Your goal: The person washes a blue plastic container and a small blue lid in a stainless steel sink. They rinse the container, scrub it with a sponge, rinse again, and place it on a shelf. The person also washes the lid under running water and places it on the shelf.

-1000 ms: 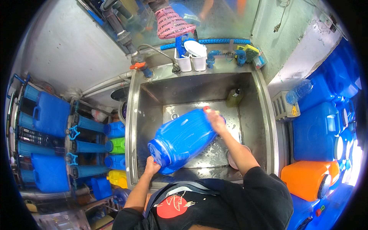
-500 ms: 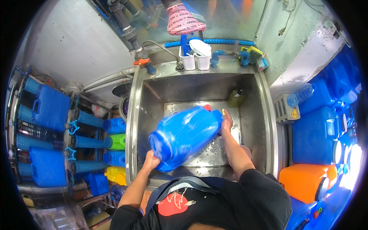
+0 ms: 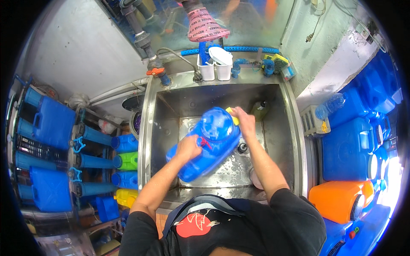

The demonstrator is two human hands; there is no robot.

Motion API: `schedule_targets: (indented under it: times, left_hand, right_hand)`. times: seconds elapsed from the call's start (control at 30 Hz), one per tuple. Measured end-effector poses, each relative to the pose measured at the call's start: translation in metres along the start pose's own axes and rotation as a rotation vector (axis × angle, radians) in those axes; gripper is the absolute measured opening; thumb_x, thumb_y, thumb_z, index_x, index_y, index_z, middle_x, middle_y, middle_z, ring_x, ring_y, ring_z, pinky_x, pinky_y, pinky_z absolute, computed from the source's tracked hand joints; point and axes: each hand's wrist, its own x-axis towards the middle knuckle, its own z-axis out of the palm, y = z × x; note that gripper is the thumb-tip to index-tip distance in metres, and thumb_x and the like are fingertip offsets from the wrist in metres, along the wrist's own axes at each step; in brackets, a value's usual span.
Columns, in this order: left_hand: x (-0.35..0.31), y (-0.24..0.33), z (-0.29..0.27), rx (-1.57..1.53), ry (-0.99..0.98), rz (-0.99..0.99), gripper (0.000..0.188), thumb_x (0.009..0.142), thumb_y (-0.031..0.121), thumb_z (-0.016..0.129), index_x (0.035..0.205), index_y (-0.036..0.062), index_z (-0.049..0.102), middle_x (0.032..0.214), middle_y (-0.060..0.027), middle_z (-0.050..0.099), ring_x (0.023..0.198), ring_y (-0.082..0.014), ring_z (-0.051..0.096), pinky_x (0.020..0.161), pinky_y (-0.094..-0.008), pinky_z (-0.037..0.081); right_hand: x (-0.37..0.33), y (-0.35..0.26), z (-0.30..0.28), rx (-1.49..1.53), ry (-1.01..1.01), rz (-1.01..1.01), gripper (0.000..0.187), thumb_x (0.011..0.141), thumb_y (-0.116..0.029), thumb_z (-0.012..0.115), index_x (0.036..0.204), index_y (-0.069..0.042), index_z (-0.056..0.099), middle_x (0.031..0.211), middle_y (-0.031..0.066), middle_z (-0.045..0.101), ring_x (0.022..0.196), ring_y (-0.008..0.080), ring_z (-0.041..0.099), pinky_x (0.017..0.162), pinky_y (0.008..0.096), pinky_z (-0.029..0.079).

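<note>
A wet blue plastic water jug (image 3: 213, 160) lies tilted over the sink, its wide round lid (image 3: 218, 123) pointing away from me to the upper right. My left hand (image 3: 189, 148) is closed on the jug at a small red-and-blue spigot (image 3: 203, 142) on its side; the fingertips are partly hidden. Pinched in my right hand (image 3: 244, 121) is a yellow sponge (image 3: 233, 116), pressed against the rim beside the lid. Whitish suds streak the blue plastic.
The steel sink (image 3: 301, 170) surrounds the jug. Inside stand a greenish bottle (image 3: 259, 111) and a partly hidden pale bowl (image 3: 256, 179). White containers (image 3: 223, 70) and an orange-handled valve (image 3: 155, 71) line the back ledge. Blue jugs (image 3: 348, 149) and an orange one (image 3: 335, 201) are stacked at right.
The jug has been turned, so its lid end swung from lower left to upper right. My left hand moved from that end to the spigot; my right hand shifted slightly left and farther away.
</note>
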Motion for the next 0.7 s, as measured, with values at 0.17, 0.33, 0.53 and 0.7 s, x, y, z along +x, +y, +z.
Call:
schedule_targets:
  times: [0.17,0.33,0.53,0.7]
  left_hand:
    - [0.020,0.001,-0.008,0.262,0.022,0.435,0.030,0.063,0.011,0.072,0.093,0.0145,0.067,0.081,-0.0107,0.068,0.084,-0.0324,0.066,0.078,-0.0456,0.049]
    - [0.041,0.005,-0.005,0.125,0.439,0.691,0.033,0.062,-0.001,0.067,0.094,0.0106,0.064,0.094,-0.0087,0.061,0.099,-0.0294,0.057,0.094,-0.0441,0.041]
    - [0.053,-0.028,0.007,-0.622,0.379,-0.354,0.035,0.075,0.023,0.069,0.100,-0.0005,0.059,0.122,-0.0231,0.055,0.111,-0.0343,0.054,0.089,-0.0455,0.044]
    - [0.062,-0.025,0.037,-0.576,0.190,-0.591,0.050,0.062,0.022,0.080,0.102,-0.0041,0.065,0.101,-0.0189,0.065,0.080,-0.0245,0.065,0.073,-0.0375,0.055]
  right_hand:
    - [0.021,-0.015,-0.002,-0.566,-0.590,0.055,0.058,0.098,-0.052,0.042,0.103,-0.004,0.074,0.092,0.0111,0.075,0.098,0.0218,0.066,0.098,0.0328,0.045]
    - [0.022,0.048,0.029,-0.431,-0.730,-0.272,0.049,0.097,-0.048,0.049,0.107,-0.006,0.073,0.113,0.0121,0.071,0.104,0.0227,0.065,0.099,0.0339,0.045]
    - [-0.007,0.185,0.018,-0.147,-0.142,0.322,0.043,0.097,-0.034,0.057,0.126,-0.003,0.063,0.129,0.0118,0.063,0.119,0.0229,0.058,0.105,0.0367,0.042]
    - [-0.035,0.208,0.036,0.470,-0.029,0.588,0.044,0.096,-0.031,0.058,0.127,0.000,0.062,0.127,0.0124,0.063,0.114,0.0211,0.060,0.098,0.0355,0.046]
